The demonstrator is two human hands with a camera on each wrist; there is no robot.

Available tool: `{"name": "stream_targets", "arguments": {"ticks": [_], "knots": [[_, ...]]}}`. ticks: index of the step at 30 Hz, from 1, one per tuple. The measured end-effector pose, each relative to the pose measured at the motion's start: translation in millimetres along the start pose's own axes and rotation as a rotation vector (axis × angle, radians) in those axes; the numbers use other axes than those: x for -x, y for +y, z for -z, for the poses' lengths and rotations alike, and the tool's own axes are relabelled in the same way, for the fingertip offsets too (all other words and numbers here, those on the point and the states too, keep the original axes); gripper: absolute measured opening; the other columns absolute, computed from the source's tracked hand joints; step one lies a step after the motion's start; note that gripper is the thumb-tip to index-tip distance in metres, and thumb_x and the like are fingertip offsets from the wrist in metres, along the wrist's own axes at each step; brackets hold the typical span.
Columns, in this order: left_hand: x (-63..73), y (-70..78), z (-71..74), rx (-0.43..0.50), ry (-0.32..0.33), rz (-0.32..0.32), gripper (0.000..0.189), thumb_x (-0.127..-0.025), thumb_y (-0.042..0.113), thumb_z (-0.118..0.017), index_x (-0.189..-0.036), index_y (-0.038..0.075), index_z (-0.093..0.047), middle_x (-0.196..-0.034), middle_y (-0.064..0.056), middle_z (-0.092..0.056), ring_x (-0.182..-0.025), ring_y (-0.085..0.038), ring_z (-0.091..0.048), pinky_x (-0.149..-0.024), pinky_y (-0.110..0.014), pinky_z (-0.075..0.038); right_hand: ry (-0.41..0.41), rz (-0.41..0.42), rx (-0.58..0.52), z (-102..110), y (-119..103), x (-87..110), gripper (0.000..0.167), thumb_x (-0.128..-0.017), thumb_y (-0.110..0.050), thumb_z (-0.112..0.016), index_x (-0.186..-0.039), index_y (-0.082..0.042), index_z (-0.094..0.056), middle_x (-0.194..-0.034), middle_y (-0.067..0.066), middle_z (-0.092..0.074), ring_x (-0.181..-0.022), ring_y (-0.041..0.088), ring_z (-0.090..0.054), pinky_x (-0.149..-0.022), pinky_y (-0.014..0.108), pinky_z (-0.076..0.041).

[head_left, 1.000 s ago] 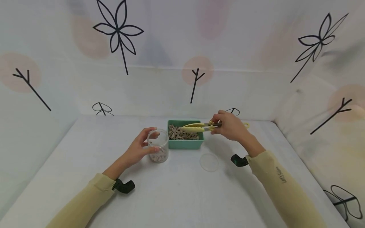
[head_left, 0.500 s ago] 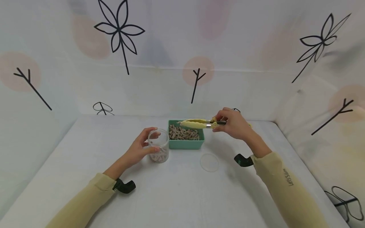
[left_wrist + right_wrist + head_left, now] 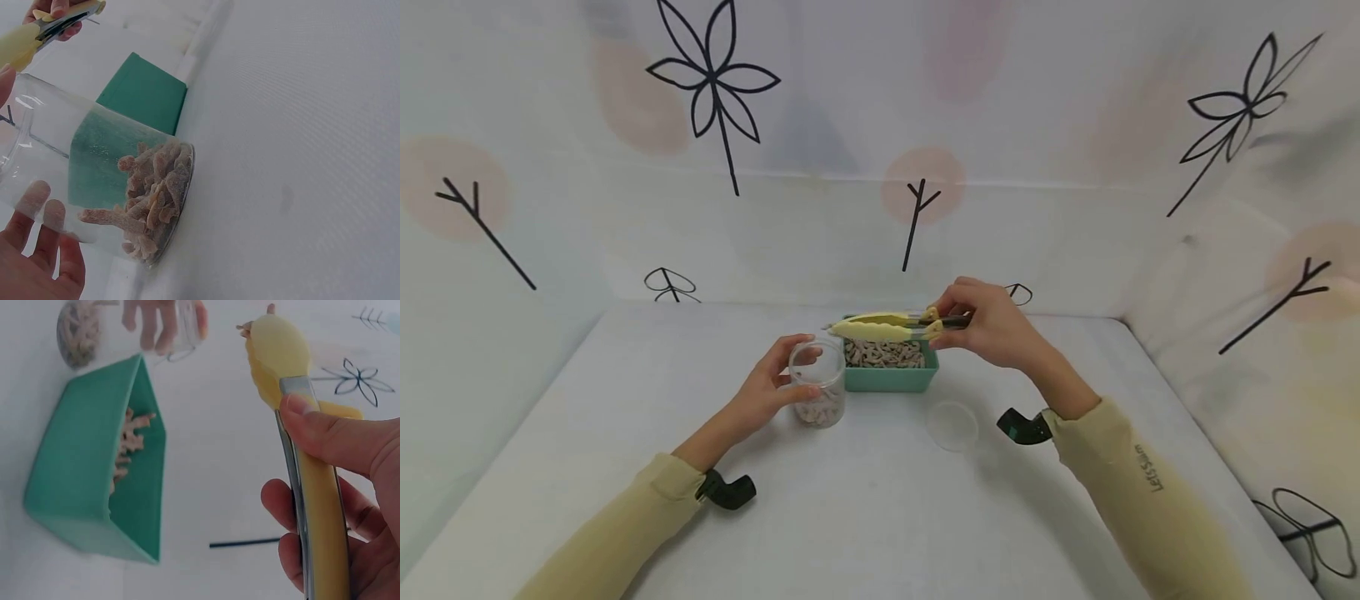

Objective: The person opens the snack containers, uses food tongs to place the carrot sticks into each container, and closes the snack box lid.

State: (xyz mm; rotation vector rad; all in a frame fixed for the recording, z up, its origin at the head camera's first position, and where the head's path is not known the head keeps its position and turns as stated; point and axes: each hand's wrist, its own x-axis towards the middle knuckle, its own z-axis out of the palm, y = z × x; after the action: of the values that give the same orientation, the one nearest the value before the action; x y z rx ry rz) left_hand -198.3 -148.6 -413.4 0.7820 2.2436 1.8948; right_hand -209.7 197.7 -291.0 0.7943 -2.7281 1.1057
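Yellow tongs (image 3: 874, 332) carry a small load of pieces (image 3: 245, 329), which project past the tips. Right hand (image 3: 992, 329): fingers and thumb clamped on the tongs. Left hand (image 3: 766, 385): thumb and fingers curled round the clear jar (image 3: 833, 393), which stands upright on the white table (image 3: 880, 508), just beside the green box (image 3: 891, 381). Jar contents (image 3: 156, 194) cover the base only; box contents (image 3: 883, 355) lie loose behind the front wall. A clear disc (image 3: 952, 427) lies flat on the table, to the right of the jar.

Hazards, as judged:
1. Load loss. Cause: protruding pieces and a slackened squeeze. Pieces may drop on the table before the tips are above the jar's mouth.
2. Rim strike. Cause: tips brought across too low. The jar may tilt if the left hand holds it lightly.
3. Finger contact. Cause: left-hand fingers lie close to the rim, where the tips may nip them.

Change against the frame half a second ago: the tongs and right hand are further left. The tips, then over the box, now reach past its left edge and appear near the jar's mouth; exact height cannot be told. Jar, box and left hand show no clear shift.
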Motion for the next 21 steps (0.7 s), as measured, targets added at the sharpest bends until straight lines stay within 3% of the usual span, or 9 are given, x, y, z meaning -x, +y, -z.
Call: {"name": "stream_targets", "arguments": {"ticks": [9, 21], "knots": [[1.2, 1.1, -1.2, -0.028, 0.016, 0.019, 0.068, -0.09, 0.01, -0.074, -0.148, 0.015, -0.038, -0.143, -0.01, -0.049, -0.132, -0.032, -0.043, -0.102, -0.054, -0.036, -0.087, 0.05, -0.004, -21, -11, -6.7, 0.029, -0.074, -0.012, -0.09, -0.094, -0.013, -0.069, -0.095, -0.002, -0.059, -0.089, 0.015, -0.064, -0.076, 0.034, -0.054], [0.7, -0.8, -0.4, -0.026, 0.014, 0.024, 0.069, -0.09, 0.011, -0.074, -0.148, 0.018, -0.037, -0.146, -0.009, -0.047, -0.135, -0.027, -0.041, -0.103, -0.052, -0.037, -0.11, 0.058, 0.083, -24, -11, -5.8, 0.035, -0.072, -0.015, -0.091, -0.097, -0.012, -0.066, -0.096, -0.002, -0.057, -0.092, 0.019, -0.061, -0.077, 0.035, -0.052]]}}
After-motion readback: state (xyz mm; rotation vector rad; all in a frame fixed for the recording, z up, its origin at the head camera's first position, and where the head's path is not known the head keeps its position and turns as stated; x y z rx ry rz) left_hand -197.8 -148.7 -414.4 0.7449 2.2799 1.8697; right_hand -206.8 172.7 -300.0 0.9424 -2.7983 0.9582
